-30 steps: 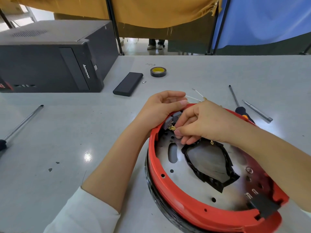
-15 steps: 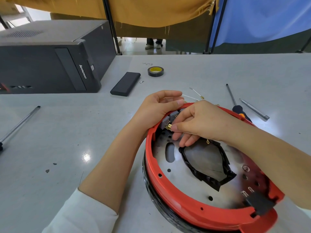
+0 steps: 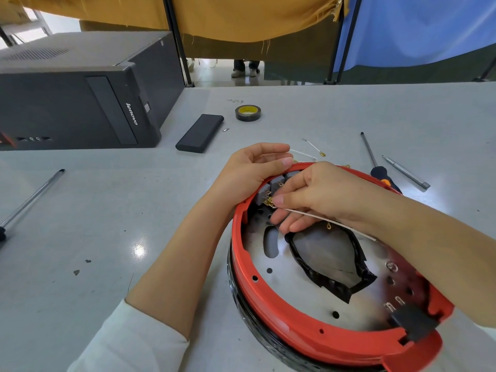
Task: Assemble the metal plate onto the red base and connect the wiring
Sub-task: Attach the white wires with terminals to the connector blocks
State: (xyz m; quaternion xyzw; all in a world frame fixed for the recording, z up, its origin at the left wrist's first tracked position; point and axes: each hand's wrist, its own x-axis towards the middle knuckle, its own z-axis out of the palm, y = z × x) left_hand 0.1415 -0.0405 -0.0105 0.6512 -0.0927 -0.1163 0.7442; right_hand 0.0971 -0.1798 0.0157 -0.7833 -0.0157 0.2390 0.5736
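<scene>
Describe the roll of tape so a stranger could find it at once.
Start at the black computer tower on the table's far left. Right of it lies a flat black case; just beyond sits the tape roll, the only round thing there, dark with a yellow core.

The red base [image 3: 268, 299] lies on the grey table [image 3: 94, 224] with the metal plate [image 3: 295, 285] seated inside it. The left hand [image 3: 249, 173] grips the base's far rim. The right hand [image 3: 319, 194] pinches a white wire [image 3: 322, 218] at a brass terminal [image 3: 268, 202] beside grey connectors [image 3: 276, 183]. Screwdrivers [image 3: 375, 167], tape [image 3: 248, 113] and a computer [image 3: 80, 89] lie beyond.
</scene>
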